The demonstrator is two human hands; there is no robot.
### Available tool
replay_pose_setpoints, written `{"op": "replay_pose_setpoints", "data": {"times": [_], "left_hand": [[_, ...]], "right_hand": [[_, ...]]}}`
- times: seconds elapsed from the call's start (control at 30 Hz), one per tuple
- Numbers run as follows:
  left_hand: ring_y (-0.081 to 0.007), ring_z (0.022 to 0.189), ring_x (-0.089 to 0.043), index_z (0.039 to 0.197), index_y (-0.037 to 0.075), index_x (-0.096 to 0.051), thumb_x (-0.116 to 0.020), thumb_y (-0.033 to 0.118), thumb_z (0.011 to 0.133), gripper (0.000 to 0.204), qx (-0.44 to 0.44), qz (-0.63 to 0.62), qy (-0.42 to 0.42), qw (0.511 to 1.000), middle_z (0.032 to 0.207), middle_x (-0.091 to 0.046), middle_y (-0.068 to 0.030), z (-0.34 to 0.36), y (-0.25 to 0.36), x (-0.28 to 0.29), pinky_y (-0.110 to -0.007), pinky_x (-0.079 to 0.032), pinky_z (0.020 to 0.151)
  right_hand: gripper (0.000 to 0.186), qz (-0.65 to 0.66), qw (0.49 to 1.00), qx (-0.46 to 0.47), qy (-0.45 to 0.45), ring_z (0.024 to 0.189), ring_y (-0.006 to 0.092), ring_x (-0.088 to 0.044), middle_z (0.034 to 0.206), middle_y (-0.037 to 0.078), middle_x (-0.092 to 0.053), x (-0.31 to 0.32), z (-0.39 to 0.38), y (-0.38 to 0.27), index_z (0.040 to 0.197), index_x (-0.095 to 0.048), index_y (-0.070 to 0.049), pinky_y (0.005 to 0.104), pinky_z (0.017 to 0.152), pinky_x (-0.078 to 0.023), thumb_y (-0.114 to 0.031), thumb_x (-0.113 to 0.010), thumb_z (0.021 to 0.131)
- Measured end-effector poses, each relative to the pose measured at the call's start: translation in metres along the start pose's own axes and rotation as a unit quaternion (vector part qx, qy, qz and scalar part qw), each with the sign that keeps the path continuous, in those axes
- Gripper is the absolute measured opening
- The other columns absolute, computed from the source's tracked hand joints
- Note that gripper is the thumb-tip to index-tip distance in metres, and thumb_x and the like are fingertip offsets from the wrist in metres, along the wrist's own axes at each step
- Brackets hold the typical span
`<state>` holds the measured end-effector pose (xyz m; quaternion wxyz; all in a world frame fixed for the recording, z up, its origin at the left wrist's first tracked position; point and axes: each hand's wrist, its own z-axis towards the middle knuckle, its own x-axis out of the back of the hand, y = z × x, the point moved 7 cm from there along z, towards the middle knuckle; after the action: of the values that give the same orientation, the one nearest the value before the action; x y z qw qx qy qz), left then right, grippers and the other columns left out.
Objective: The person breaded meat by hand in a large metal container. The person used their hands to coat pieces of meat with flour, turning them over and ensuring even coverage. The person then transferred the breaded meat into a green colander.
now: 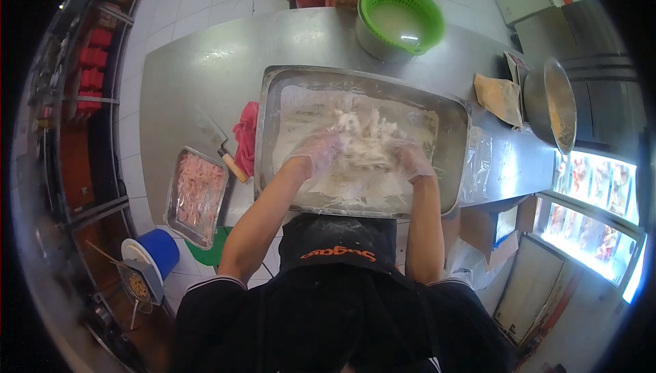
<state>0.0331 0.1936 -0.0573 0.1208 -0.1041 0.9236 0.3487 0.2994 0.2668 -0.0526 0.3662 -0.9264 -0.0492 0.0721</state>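
A large metal tray (270, 100) holds a bed of white flour (307, 110). Near its middle is a heap of flour-coated pieces (369, 130), their kind hidden by the coating. At the heap's left side is my left hand (320, 151), in a clear plastic glove. My right hand (410, 158), gloved likewise, touches the right side of the heap. Flour and motion blur hide the fingertips of both hands, so their grip is unclear.
Left of the tray lie a pink cloth (246, 137), a wooden-handled knife (234, 166) and a smaller tray of pale pink raw meat strips (198, 192). Behind stands a green colander (389, 14). To the right are a plastic bag (476, 164) and a metal bowl (552, 106).
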Motion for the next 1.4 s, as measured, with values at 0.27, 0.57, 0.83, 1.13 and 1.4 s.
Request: {"op": "replay_pose_setpoints", "data": {"times": [0.27, 0.57, 0.83, 1.13, 1.4], "left_hand": [[-0.0257, 0.147, -0.046, 0.146, 0.008, -0.060, -0.059, 0.045, 0.102, 0.058, -0.122, 0.014, 0.148, 0.981, 0.158, -0.052, -0.0115, 0.061, 0.010, 0.002, -0.037, -0.036, 0.120], [-0.0353, 0.117, -0.069, 0.137, 0.005, -0.064, -0.058, 0.046, 0.100, 0.055, -0.069, 0.118, 0.114, 0.984, 0.133, -0.071, -0.0157, 0.039, -0.023, 0.024, -0.044, -0.055, 0.098], [-0.0366, 0.136, -0.056, 0.147, 0.002, -0.056, -0.062, 0.057, 0.092, 0.078, -0.002, 0.354, 0.271, 0.895, 0.146, -0.060, -0.0249, 0.007, -0.039, 0.027, -0.044, -0.044, 0.115], [-0.0315, 0.145, -0.048, 0.159, 0.004, -0.044, -0.043, 0.062, 0.105, 0.080, 0.006, -0.087, -0.021, 0.996, 0.159, -0.051, -0.0147, 0.002, -0.026, -0.022, -0.045, -0.037, 0.119], [-0.0307, 0.145, -0.049, 0.156, 0.000, -0.047, -0.044, 0.064, 0.104, 0.082, 0.032, 0.460, 0.202, 0.864, 0.156, -0.054, -0.0190, -0.041, -0.025, 0.043, -0.044, -0.034, 0.122]], "right_hand": [[0.051, -0.153, 0.982, 0.110, -0.024, 0.126, 0.0240, -0.061, 0.142, 0.014, -0.063, -0.053, 0.080, 0.020, 0.146, -0.059, 0.000, 0.0376, 0.111, -0.047, -0.028, -0.063, 0.104], [0.052, -0.060, 0.992, 0.079, -0.079, 0.137, 0.0249, -0.055, 0.159, 0.016, -0.050, -0.078, -0.025, -0.041, 0.146, -0.059, 0.001, 0.0364, 0.108, -0.049, -0.025, -0.065, 0.102], [0.048, -0.059, 0.994, 0.091, -0.027, 0.113, 0.0238, -0.066, 0.133, 0.010, -0.069, -0.033, 0.019, 0.058, 0.137, -0.068, -0.003, 0.0362, 0.095, -0.052, -0.034, -0.066, 0.101], [0.041, 0.187, 0.975, -0.058, -0.107, 0.118, 0.0187, -0.065, 0.127, 0.008, -0.069, -0.108, -0.044, -0.002, 0.143, -0.060, -0.003, 0.0353, 0.099, -0.051, -0.026, -0.054, 0.110], [0.045, 0.039, 0.999, -0.036, -0.008, 0.118, 0.0228, -0.066, 0.130, 0.011, -0.069, -0.006, -0.042, 0.044, 0.142, -0.060, -0.006, 0.0466, 0.100, -0.056, -0.031, -0.060, 0.105]]}}
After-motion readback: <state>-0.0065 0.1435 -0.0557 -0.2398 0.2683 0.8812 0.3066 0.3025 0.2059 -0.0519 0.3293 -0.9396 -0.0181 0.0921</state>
